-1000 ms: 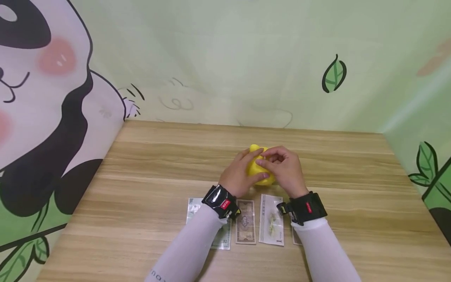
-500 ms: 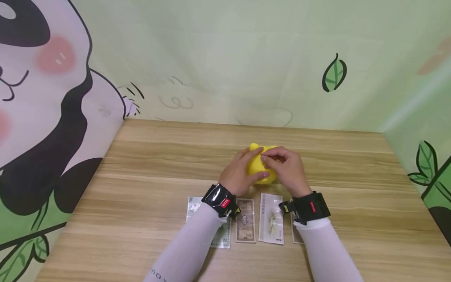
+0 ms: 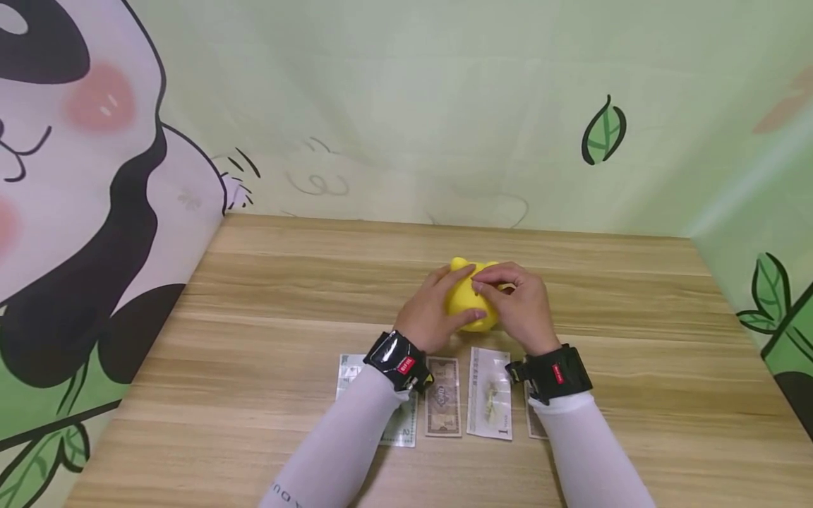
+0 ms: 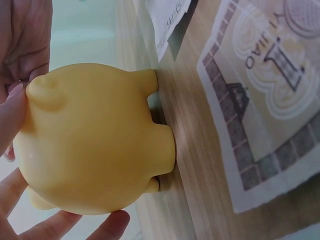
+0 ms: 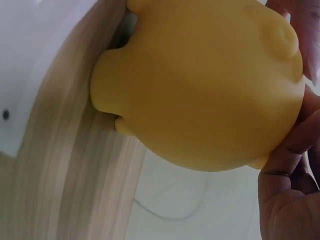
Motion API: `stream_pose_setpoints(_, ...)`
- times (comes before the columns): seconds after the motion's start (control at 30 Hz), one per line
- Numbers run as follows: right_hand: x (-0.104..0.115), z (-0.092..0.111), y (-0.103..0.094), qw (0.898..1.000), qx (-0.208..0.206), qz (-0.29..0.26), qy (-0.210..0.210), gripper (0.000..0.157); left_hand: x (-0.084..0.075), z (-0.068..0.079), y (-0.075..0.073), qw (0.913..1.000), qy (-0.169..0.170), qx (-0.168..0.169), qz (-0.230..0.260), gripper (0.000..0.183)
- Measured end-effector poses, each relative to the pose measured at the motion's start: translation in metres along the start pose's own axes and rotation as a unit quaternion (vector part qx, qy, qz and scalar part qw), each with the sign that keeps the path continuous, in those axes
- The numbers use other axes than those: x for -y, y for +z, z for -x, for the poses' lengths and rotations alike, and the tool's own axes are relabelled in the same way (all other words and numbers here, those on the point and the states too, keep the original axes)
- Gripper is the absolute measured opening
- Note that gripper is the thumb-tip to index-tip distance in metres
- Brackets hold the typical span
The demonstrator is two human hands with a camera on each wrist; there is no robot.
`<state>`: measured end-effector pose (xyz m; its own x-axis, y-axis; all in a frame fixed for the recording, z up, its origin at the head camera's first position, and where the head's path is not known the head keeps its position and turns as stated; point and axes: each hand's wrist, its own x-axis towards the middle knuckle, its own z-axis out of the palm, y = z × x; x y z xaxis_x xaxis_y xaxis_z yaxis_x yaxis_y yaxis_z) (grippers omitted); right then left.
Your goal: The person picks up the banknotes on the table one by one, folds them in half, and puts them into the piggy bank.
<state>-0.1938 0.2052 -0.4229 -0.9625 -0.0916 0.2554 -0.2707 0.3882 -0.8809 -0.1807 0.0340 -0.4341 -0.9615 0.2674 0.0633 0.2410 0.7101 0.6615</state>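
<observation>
Yellow piggy bank (image 3: 459, 302), one, standing upright on the wood-grain bench (image 3: 254, 317), far side of the banknotes. Left hand (image 3: 430, 314): fingers spreading around its left side and clamping it. Right hand (image 3: 526, 309): thumb and fingers meeting at the top; whether they are pinching anything cannot be told. Stubby feet (image 4: 162, 147), resting on the bench, showing in the wrist views only. Banknotes, four, lying in a row on the near side, the full row showing only from the head: green note (image 3: 400, 432), brown note (image 3: 442, 398), white note (image 3: 489, 391), rightmost note (image 3: 536, 423), this last mostly hiding under the right forearm. "YI JIAO" lettering (image 4: 270, 60) reading clearly in the left wrist view alone.
</observation>
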Motion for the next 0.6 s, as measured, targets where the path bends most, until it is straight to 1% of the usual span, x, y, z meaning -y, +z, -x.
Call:
stream_pose_setpoints(0.27, -0.0012, 0.0006, 0.0018, 0.999, -0.012, 0.037, -0.005, 0.005, 0.0006, -0.0002, 0.0005, 1.0000, -0.002, 0.005, -0.004, 0.073)
stream_pose_setpoints(0.47, -0.0022, -0.0005, -0.0002, 0.999, -0.006, 0.033, -0.003, 0.008, 0.0004, -0.0004, 0.0002, 1.0000, 0.000, 0.006, -0.003, 0.074)
stream_pose_setpoints(0.6, -0.0014, -0.0002, -0.0029, 1.000, 0.015, 0.022, 0.000, 0.011, 0.0005, -0.0004, -0.0001, 1.0000, -0.005, 0.006, -0.002, 0.073)
